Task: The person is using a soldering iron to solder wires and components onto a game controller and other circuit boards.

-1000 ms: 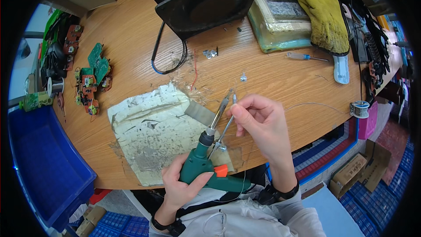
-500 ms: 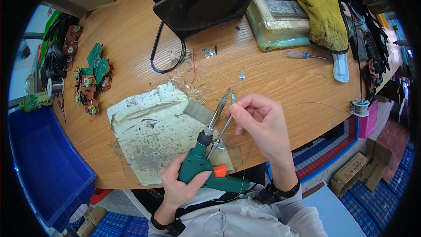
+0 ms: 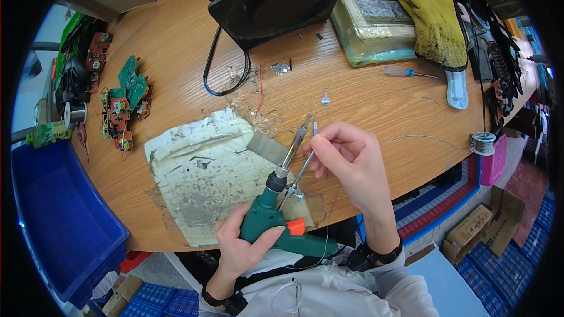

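Pinching a thin solder wire point(image 3: 313, 131) between thumb and fingertips, the right hand point(image 3: 352, 161) feeds it toward the tip of the green soldering gun point(image 3: 276, 211), which the left hand point(image 3: 247, 246) grips closed around the handle above the scorched pad point(image 3: 200, 176). Steadying both wrists on the wooden table point(image 3: 382, 105) would help, I'd say.

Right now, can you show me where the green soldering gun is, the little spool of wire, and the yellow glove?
green soldering gun point(image 3: 265, 220), head view, on its green body above the orange trigger.
spool of solder wire point(image 3: 482, 143), head view, on the coil's top.
yellow glove point(image 3: 432, 14), head view, on the middle of its palm.
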Available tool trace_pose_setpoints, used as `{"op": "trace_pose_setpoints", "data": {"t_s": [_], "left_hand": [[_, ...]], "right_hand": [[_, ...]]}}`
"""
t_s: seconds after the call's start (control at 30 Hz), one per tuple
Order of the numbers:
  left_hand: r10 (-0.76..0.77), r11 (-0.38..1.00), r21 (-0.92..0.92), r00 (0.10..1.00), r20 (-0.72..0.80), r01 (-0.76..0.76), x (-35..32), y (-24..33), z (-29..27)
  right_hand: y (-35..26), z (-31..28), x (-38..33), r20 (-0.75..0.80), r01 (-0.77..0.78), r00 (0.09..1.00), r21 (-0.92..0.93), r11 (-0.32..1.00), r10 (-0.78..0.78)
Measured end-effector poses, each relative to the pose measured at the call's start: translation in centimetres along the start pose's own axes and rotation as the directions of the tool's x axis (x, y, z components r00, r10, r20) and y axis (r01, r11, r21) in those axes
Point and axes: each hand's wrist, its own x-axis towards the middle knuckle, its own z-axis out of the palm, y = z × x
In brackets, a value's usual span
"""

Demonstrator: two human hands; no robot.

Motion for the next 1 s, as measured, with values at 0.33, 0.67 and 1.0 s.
{"op": "trace_pose_setpoints", "data": {"t_s": [0.33, 0.67, 1.0], "left_hand": [[0.013, 1.0, 0.002, 1.0, -0.004, -0.013, 0.1, -0.2, 0.0], [-0.01, 1.0, -0.028, 0.999, -0.041, 0.009, -0.1, -0.3, 0.2], [-0.025, 1.0, -0.007, 0.997, -0.069, 0.025, 0.0, 0.2, 0.4]], "right_hand": [[0.0, 0.4, -0.8, 0.002, -0.016, 1.0, 0.014, 1.0, 0.015], [0.3, 0.8, -2.7, 0.078, -0.053, 0.993, -0.36, 0.931, 0.087], [1.6, 0.8, -3.3, 0.051, -0.046, 0.997, -0.326, 0.944, 0.066]]}}
